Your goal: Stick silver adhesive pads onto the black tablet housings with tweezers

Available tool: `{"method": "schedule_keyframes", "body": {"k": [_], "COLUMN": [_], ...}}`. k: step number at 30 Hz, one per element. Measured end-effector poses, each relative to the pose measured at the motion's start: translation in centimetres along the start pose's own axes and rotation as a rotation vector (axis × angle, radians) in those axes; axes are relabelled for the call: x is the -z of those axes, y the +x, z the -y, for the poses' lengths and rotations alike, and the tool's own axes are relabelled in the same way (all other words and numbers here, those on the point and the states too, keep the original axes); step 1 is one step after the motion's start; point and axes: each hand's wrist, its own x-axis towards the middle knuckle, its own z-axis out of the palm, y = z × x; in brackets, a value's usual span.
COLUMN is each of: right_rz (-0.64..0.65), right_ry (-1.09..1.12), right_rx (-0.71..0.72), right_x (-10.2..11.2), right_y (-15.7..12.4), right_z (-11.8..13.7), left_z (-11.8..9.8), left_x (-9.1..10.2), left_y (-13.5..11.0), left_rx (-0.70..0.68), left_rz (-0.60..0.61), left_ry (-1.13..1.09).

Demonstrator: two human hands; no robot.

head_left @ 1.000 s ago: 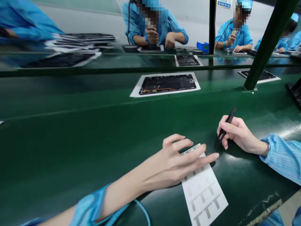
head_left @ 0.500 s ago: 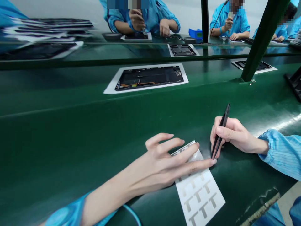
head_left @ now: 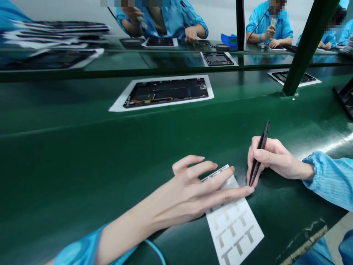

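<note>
My left hand (head_left: 198, 187) lies across a white sheet of T-shaped grey stickers (head_left: 237, 228), fingers stretched out and spread. The sheet rests on the green bench, and part of it is hidden under the fingers. My right hand (head_left: 264, 158) is closed around black tweezers (head_left: 259, 152), held like a pen. Their tips point down and meet the end of my left index finger, just beyond the sheet's right edge. Whether anything sits between the tips is too small to tell.
Open tablet bodies on white sheets (head_left: 168, 92) (head_left: 217, 59) (head_left: 293, 77) lie along the green line ahead. A slanted green post (head_left: 309, 48) stands at right. Co-workers in blue (head_left: 173, 18) sit opposite. A blurred stack of panels (head_left: 63, 31) is at upper left. Damaged bench edge (head_left: 306, 243) at lower right.
The tablet bodies on the near line have slid left, and those on the far line right. The co-worker opposite has shifted the raised hand left. My hands have hardly moved.
</note>
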Motion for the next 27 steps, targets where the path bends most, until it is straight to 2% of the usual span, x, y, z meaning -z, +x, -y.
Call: {"method": "schedule_keyframes", "body": {"k": [15, 19, 23, 27], "right_rz": [-0.018, -0.025, -0.025, -0.115], "right_ry": [-0.066, -0.070, -0.091, -0.191], "right_rx": [-0.002, 0.021, 0.031, 0.065], "right_x": [-0.2, -0.1, 0.0, 0.2], "right_y": [-0.1, 0.0, 0.3, 0.7], "right_z": [0.2, -0.1, -0.4, -0.7], "left_z": [0.0, 0.0, 0.3, 0.5], "left_x": [-0.3, -0.5, -0.6, -0.4], "left_y": [-0.8, -1.5, -1.7, -1.4], "left_rx": [0.021, 0.045, 0.027, 0.028], "left_rz": [0.021, 0.072, 0.046, 0.109], "left_ry": [-0.008, 0.003, 0.014, -0.006]}}
